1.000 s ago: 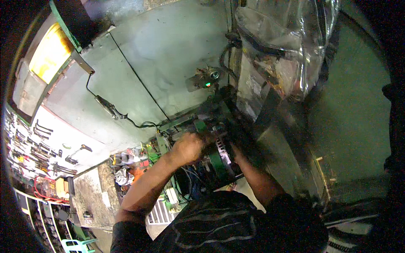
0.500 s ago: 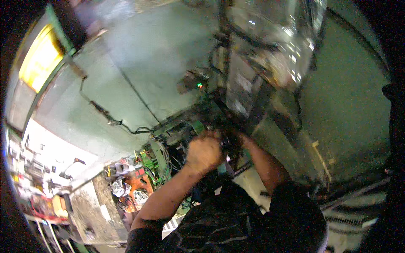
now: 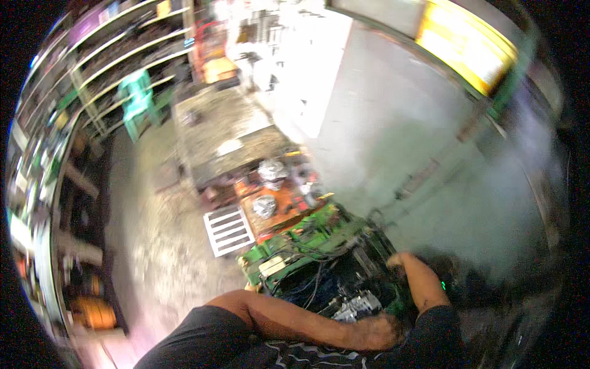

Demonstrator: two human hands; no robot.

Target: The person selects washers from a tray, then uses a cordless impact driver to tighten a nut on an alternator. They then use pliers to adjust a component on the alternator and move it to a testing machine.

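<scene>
A green machine point(image 3: 295, 246) with dark hoses and cables stands open in front of me. My left forearm crosses low over its near side. At the end of it, my left hand point(image 3: 378, 331) is beside a grey metal part point(image 3: 357, 306) inside the machine. Motion blur smears its fingers, and I cannot tell whether it touches the part. My right hand point(image 3: 399, 261) is at the machine's right edge, farther away than the left. Its fingers are mostly hidden and blurred, and no held thing shows in it.
Beyond the machine, an orange surface point(image 3: 249, 197) bears silvery parts, next to a worn workbench point(image 3: 209, 147). A white slatted grate point(image 3: 227, 231) lies left of it. Shelves point(image 3: 129, 46) and a green plastic chair point(image 3: 136, 101) stand farther left. A pale wall point(image 3: 393, 117) rises at the right.
The view has swung left, bringing the shelves, chair and workbench into sight. My hands, close together before, are now apart, with the left lower and nearer to me.
</scene>
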